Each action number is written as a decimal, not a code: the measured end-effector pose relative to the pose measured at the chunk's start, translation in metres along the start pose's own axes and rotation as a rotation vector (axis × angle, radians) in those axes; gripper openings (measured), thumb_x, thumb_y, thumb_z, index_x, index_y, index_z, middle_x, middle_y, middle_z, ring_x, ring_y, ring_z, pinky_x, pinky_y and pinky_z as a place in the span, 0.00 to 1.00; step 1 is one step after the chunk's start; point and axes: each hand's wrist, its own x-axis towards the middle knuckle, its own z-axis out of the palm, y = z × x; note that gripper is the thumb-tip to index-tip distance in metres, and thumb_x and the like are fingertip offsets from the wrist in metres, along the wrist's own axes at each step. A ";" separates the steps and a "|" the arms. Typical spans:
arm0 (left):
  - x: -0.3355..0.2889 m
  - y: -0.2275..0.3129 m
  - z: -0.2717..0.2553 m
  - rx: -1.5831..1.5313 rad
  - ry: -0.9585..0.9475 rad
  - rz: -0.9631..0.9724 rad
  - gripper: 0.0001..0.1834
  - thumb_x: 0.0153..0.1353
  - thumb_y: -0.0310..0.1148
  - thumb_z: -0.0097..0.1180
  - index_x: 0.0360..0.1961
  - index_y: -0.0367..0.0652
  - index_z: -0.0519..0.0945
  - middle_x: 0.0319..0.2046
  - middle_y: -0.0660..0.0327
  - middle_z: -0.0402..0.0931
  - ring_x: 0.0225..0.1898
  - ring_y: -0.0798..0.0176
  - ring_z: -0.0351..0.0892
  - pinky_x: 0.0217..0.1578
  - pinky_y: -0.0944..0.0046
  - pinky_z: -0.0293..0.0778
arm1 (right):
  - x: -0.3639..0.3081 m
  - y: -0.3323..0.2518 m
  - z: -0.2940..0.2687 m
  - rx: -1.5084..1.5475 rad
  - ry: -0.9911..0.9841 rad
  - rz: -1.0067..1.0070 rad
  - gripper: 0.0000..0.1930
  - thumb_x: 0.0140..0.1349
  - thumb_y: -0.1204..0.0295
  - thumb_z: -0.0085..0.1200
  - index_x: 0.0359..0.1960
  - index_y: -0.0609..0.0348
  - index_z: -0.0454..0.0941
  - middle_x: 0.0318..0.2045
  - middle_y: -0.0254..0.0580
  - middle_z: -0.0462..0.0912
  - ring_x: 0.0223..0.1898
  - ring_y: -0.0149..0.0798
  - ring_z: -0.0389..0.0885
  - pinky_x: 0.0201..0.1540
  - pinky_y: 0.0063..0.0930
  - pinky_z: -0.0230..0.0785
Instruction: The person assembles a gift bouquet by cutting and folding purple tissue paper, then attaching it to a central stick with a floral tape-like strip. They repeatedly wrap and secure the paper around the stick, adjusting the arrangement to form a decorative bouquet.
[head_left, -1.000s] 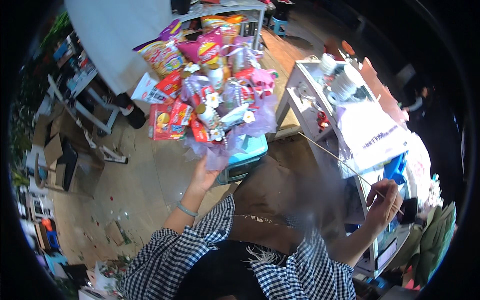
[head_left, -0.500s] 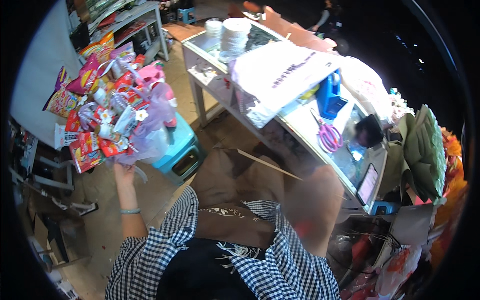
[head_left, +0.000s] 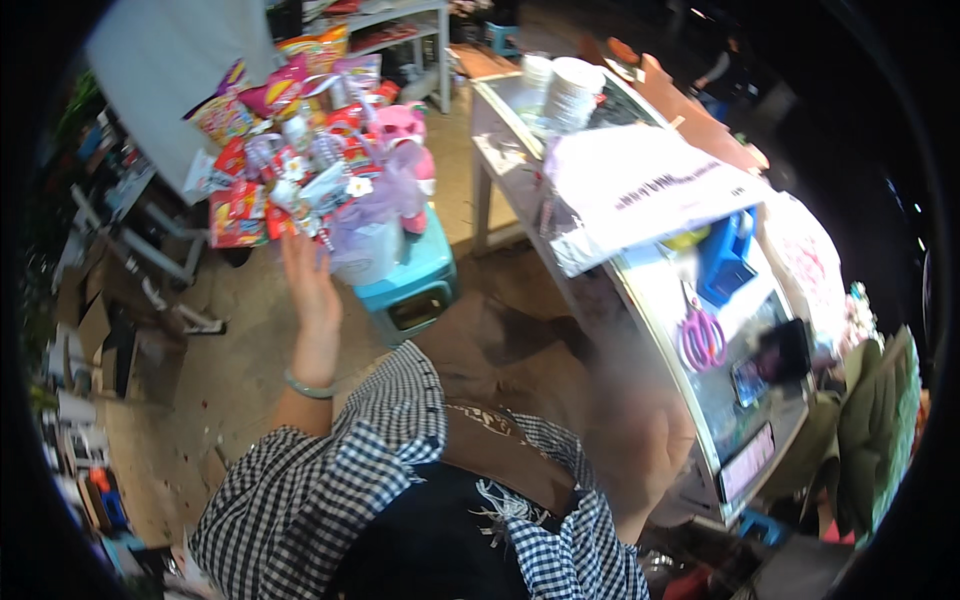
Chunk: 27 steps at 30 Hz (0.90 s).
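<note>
Left hand [head_left: 318,290], left of centre: fingers are extending upward, spreading slightly and not curling round anything; fingertips are meeting or nearly meeting the lower edge of the snack bouquet [head_left: 328,185], contact uncertain. No grasp is showing there. Right hand [head_left: 648,430], right of lower centre, is showing only as a blur; cannot tell how far its fingers are closing or whether it is holding anything. The bouquet is filling the upper left of the frame, its lower right side resting on or against a turquoise stool [head_left: 432,262]; the exact support is hidden. Progress, as judged: the arrangement is looking largely built, with snack bags [head_left: 222,118], red packets [head_left: 238,215], small bottles and a white flower [head_left: 359,187] sitting packed together, and lilac tulle [head_left: 375,215] gathering along the lower right. The lower left edge is looking less covered by tulle, so some wrapping or securing may be remaining; cannot confirm. Farther out, on the glass-topped counter at right, pink-purple scissors [head_left: 702,342], a blue tape dispenser [head_left: 728,262], a large white package [head_left: 640,190] and a phone [head_left: 748,462] are lying clear of both hands; white spools [head_left: 573,95] are standing at upper centre-right.
</note>
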 end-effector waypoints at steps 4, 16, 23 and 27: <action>-0.049 -0.023 0.042 0.143 -0.154 0.174 0.33 0.67 0.35 0.47 0.70 0.45 0.49 0.68 0.55 0.50 0.68 0.58 0.50 0.65 0.56 0.49 | 0.004 -0.013 0.004 0.042 -0.113 0.048 0.22 0.62 0.60 0.53 0.42 0.72 0.72 0.20 0.35 0.74 0.16 0.21 0.64 0.18 0.13 0.50; -0.144 -0.104 0.159 0.032 -0.641 -1.039 0.47 0.57 0.62 0.52 0.63 0.31 0.56 0.55 0.48 0.67 0.55 0.54 0.70 0.54 0.55 0.68 | 0.030 -0.049 0.010 0.569 -1.116 -0.404 0.14 0.60 0.72 0.51 0.36 0.77 0.76 0.24 0.54 0.79 0.18 0.43 0.78 0.19 0.28 0.72; -0.138 -0.128 0.209 -0.225 -0.677 -1.112 0.30 0.58 0.51 0.57 0.50 0.36 0.72 0.45 0.53 0.75 0.46 0.53 0.76 0.46 0.58 0.73 | 0.057 -0.072 -0.030 -0.178 -0.645 -0.615 0.06 0.59 0.80 0.51 0.30 0.74 0.76 0.26 0.56 0.78 0.24 0.43 0.79 0.24 0.30 0.71; -0.135 -0.144 0.224 -0.314 -0.669 -1.111 0.23 0.62 0.45 0.54 0.50 0.38 0.73 0.44 0.58 0.77 0.46 0.58 0.77 0.45 0.59 0.74 | 0.123 -0.063 -0.038 -0.871 -0.012 -0.476 0.04 0.56 0.77 0.52 0.30 0.66 0.74 0.24 0.53 0.75 0.29 0.52 0.76 0.32 0.38 0.67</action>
